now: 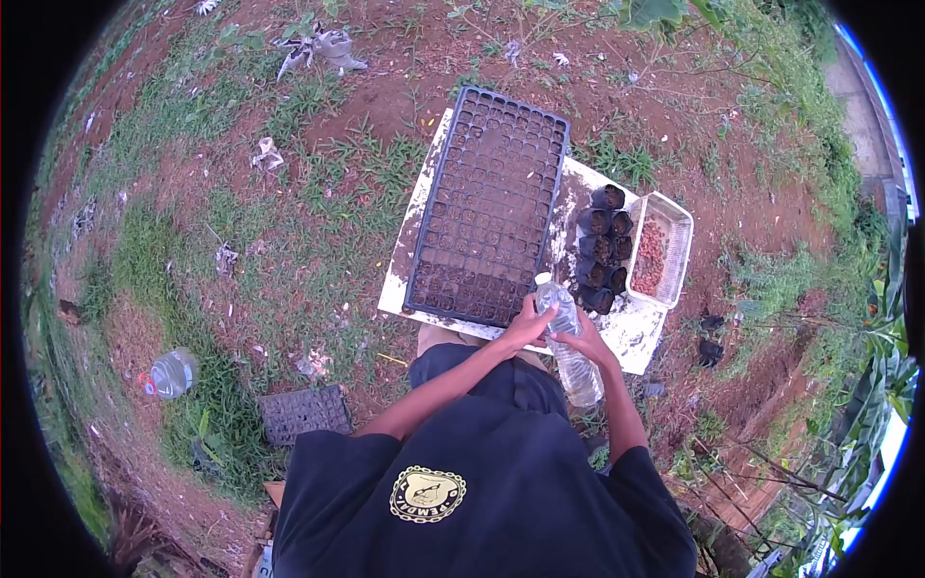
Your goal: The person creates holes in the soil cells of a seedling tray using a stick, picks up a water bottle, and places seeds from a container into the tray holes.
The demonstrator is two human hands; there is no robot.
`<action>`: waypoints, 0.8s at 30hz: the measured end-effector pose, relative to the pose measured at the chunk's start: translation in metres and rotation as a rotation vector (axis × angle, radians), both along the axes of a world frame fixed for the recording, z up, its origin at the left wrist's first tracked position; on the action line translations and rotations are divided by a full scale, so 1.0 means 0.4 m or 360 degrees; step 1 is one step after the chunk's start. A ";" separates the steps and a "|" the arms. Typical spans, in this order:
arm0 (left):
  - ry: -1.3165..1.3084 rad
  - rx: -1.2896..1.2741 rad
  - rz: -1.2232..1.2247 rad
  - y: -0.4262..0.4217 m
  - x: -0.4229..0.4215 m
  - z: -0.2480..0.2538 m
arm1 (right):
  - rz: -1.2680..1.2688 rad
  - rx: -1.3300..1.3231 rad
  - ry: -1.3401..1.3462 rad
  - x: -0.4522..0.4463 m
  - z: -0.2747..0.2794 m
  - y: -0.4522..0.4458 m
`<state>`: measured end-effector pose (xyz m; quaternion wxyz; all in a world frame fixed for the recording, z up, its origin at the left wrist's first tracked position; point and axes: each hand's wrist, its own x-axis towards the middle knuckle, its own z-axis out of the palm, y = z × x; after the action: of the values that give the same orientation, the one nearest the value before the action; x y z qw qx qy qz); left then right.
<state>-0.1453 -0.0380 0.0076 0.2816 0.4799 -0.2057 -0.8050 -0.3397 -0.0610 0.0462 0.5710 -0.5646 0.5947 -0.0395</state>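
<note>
A clear plastic water bottle (576, 361) is tilted in front of my body, its white cap pointing up toward the table. My left hand (528, 322) closes around the bottle near its neck. Lower down, my right hand (587, 339) wraps the bottle's side. Just beyond my hands lies a black seedling tray (562, 144) with many soil-filled cells. Beside it stand several black polybags of soil (597, 249). A white plastic basket (682, 236) at the right holds small reddish pellets or seeds, too small to identify.
The tray, polybags and basket rest on a white, soil-stained table (631, 337). A large clear jug (173, 373) lies on the grass at the left. Another seedling tray (306, 414) is on the ground near my left side. Two dark bags (710, 339) lie at the right.
</note>
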 end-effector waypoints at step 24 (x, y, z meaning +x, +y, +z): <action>0.0112 -0.0202 -0.0021 -0.003 0.054 0.087 | -0.0098 -0.0451 -0.0168 0.018 0.012 0.009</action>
<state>-0.1239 -0.0394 0.0424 0.3130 0.4313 -0.2494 -0.8086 -0.3326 -0.0574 0.0509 0.5146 -0.6182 0.5693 -0.1701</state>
